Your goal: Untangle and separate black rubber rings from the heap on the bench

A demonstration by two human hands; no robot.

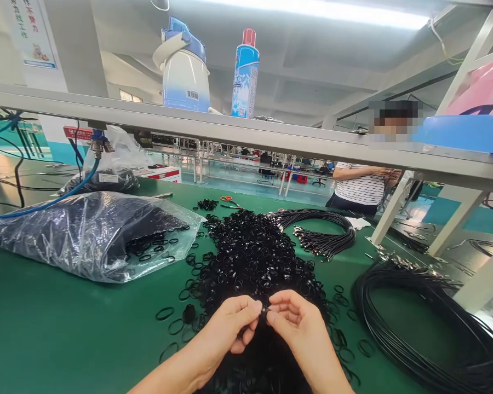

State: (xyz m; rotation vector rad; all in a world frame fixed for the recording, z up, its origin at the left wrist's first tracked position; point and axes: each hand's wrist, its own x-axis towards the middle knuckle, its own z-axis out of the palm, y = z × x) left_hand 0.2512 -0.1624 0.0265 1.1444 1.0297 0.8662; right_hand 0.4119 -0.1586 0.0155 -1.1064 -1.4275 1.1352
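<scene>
My left hand (230,328) and my right hand (291,323) meet at the fingertips over the near edge of a large heap of small black rubber rings (246,262). Between their thumbs and forefingers they pinch a small black item (265,310), probably one ring, though the fingers hide most of it. Loose rings (175,326) lie scattered on the green mat left of my hands. A coil of black cords with metal ends (324,235) lies beyond the heap, and a larger coil (411,323) lies to the right.
A clear plastic bag of black rings (86,235) lies at left, near orange-handled scissors (230,201). A blue air hose (45,202) runs behind it. A grey shelf (230,131) above holds a spray can (245,76). A person in a striped shirt (359,186) stands beyond the bench.
</scene>
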